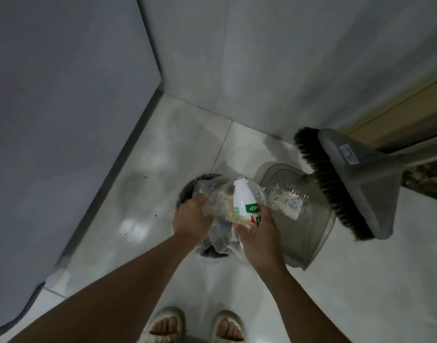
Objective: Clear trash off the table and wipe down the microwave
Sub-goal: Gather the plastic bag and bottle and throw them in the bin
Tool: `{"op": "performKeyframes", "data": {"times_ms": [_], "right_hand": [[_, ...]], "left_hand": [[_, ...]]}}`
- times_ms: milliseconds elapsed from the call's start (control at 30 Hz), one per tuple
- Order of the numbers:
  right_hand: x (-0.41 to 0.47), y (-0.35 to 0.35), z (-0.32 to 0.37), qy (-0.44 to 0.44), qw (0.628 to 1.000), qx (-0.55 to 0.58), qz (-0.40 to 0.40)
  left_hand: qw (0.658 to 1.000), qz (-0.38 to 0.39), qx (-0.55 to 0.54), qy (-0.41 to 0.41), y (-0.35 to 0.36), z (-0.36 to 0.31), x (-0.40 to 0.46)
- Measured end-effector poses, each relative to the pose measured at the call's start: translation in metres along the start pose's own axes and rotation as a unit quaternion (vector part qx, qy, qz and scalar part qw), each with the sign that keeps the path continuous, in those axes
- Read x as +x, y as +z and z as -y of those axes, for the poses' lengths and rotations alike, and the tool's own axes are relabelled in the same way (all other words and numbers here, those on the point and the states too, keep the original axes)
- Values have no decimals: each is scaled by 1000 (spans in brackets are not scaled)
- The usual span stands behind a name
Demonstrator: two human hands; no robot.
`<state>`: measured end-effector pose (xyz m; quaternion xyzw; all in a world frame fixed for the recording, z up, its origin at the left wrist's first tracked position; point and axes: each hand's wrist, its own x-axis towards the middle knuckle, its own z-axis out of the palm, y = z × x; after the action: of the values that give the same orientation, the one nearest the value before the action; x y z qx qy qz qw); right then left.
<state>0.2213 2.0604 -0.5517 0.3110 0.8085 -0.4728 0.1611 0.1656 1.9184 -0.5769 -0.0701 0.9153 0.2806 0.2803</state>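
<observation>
Both hands hold trash directly above a dark round waste bin standing on the glossy white tiled floor; the right hand has its fingers curled round the lower part of a small white plastic bottle with a green label, which stands nearly upright with its open neck uppermost; the left hand grips crumpled clear plastic wrapping bunched against the bottle's left side, with pale scraps showing inside the film; more clear film hangs below the hands into the bin's mouth. Just right of the bin, a translucent grey plastic dustpan lies on the floor, with whitish debris in it; a grey broom with dark bristles leans over the dustpan's far edge, its handle running off towards the right edge of view. Grey walls meet in a corner beyond the bin; at the bottom edge, two feet in pale open-toed slippers stand on the tiles.
</observation>
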Motion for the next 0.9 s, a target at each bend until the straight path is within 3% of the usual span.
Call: {"op": "performKeyframes", "data": {"times_ms": [100,300,567,900], "right_hand": [[16,15,-10,-5,1000,-20,17],[33,55,-13,-11,996,-87,28],[55,100,-30,-3,966,-259,23],[10,55,7,-45,969,-231,79]], "left_hand": [[999,37,16,12,10,17,10],[998,-37,-6,45,1,45,0],[998,-33,-6,48,-4,70,3],[999,-17,2,31,-33,40,-38]]}}
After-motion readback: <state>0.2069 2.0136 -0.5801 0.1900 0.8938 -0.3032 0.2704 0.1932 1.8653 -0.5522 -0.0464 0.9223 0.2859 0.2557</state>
